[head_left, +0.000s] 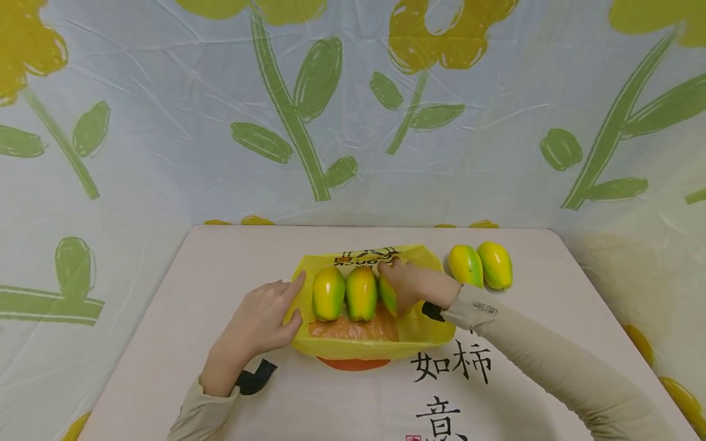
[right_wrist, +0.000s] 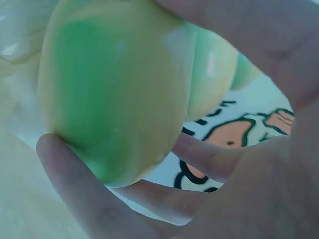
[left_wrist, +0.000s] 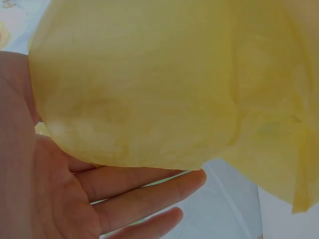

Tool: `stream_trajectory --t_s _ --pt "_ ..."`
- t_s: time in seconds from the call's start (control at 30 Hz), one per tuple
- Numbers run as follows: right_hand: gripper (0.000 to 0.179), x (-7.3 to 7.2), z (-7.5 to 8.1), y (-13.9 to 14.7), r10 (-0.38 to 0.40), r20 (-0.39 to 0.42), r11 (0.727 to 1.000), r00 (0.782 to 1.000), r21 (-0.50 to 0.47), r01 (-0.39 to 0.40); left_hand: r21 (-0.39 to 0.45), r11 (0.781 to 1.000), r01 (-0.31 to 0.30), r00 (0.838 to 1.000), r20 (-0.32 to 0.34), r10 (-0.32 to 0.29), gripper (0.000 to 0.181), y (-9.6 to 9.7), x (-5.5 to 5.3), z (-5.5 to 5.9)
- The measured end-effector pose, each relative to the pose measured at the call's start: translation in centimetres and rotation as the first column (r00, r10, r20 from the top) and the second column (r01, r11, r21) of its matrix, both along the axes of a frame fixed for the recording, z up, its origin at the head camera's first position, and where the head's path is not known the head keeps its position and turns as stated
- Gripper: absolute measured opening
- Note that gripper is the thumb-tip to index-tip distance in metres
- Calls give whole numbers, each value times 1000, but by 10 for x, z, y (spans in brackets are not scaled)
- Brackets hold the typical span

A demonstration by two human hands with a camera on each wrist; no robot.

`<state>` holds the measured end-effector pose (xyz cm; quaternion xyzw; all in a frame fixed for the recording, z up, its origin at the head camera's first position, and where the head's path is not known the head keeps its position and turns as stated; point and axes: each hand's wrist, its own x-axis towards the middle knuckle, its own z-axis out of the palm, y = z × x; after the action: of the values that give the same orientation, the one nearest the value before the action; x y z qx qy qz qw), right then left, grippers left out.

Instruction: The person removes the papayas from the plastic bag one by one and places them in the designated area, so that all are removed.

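A yellow plastic bag (head_left: 421, 257) lies spread open on the table, with two yellow-green papayas (head_left: 328, 294) side by side in its mouth. My right hand (head_left: 410, 283) grips a third papaya (right_wrist: 114, 94) at the right end of that row, thumb and fingers around it in the right wrist view; the hand partly hides it in the head view. My left hand (head_left: 261, 318) is at the bag's left edge, index finger and thumb stretched toward the rim. In the left wrist view its straight fingers (left_wrist: 144, 201) lie partly behind the yellow bag film (left_wrist: 139, 89).
Two more papayas (head_left: 495, 265) rest close together on the table beyond the bag's right side. Black written characters (head_left: 452, 361) mark the pale table cover (head_left: 331, 404) in front. Behind the table hangs a cloth (head_left: 182, 135) with printed flowers and leaves.
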<state>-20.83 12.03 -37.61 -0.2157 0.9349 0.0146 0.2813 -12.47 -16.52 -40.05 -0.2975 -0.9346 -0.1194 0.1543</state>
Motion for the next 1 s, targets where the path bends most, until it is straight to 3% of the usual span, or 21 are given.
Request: stream_trajectory --t_s 0.23,0.67,0.83,1.0 --pt "101 2 12 2 -16 -6 998 1000 -56 16 -2 1000 -4 1000 -4 4 55 -1 -1 1" --pt "100 19 27 8 -29 -41 985 999 -173 22 3 1000 -1 1000 -1 1 56 -2 -1 3" --pt "100 24 31 13 -6 -62 969 998 -246 -9 7 1000 -1 1000 -4 1 56 -2 -1 1" --pt "99 30 38 20 10 -63 931 998 -364 -32 11 1000 2 1000 -4 -2 56 -3 -1 1"
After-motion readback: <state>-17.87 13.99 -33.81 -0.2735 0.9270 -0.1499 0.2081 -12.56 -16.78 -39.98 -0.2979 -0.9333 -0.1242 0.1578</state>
